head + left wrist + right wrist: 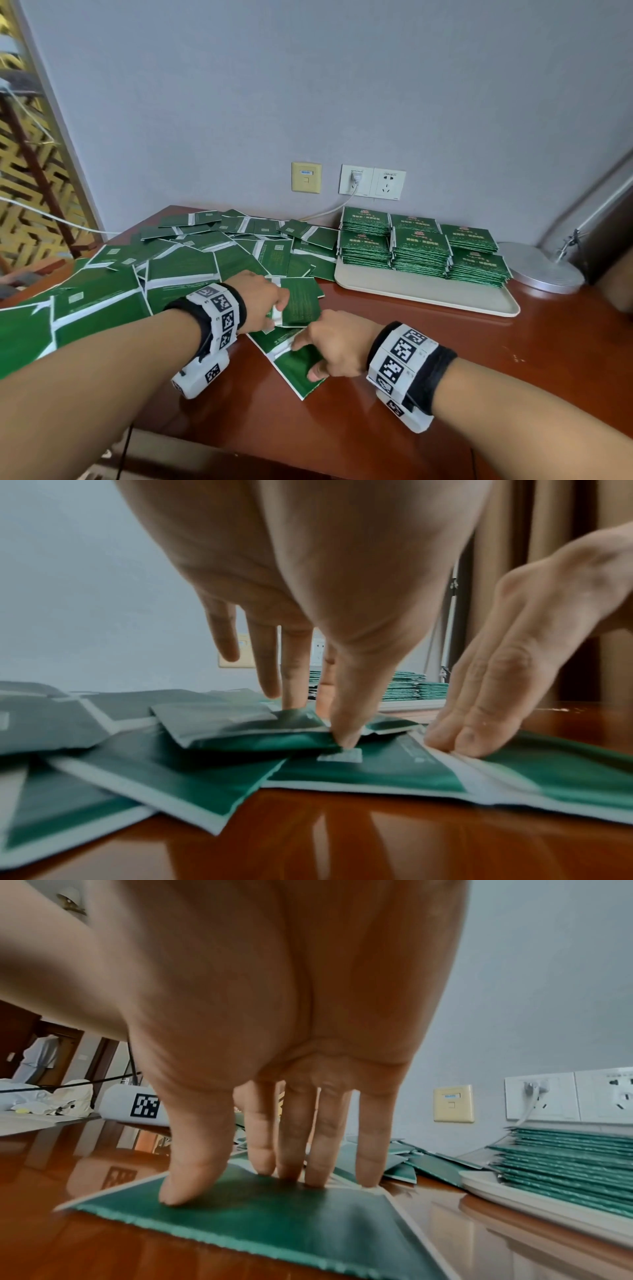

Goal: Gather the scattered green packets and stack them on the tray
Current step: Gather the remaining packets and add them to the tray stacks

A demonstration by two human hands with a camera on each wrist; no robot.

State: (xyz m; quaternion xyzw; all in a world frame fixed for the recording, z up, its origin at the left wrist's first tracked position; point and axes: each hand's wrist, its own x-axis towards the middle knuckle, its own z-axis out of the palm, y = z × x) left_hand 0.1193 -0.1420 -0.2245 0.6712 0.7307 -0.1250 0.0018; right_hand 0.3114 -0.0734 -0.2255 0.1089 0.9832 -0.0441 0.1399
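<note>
Many green packets (178, 263) lie scattered over the left half of the wooden table. Several neat stacks of packets (421, 246) stand on the cream tray (428, 294) at the back right. My left hand (274, 308) pinches the white edge of one packet (303, 305) near the table's middle; in the left wrist view the thumb (346, 737) sits on that packet's (246, 729) corner with the fingers behind it. My right hand (308, 356) presses straight fingers (291, 1164) flat on another packet (274, 1226) lying on the table just in front.
A round metal lamp base (541, 267) stands right of the tray. Wall sockets (373, 185) with a plugged white cable sit behind the stacks. Bare wood (479, 359) lies in front of the tray. The table's front edge runs just below my wrists.
</note>
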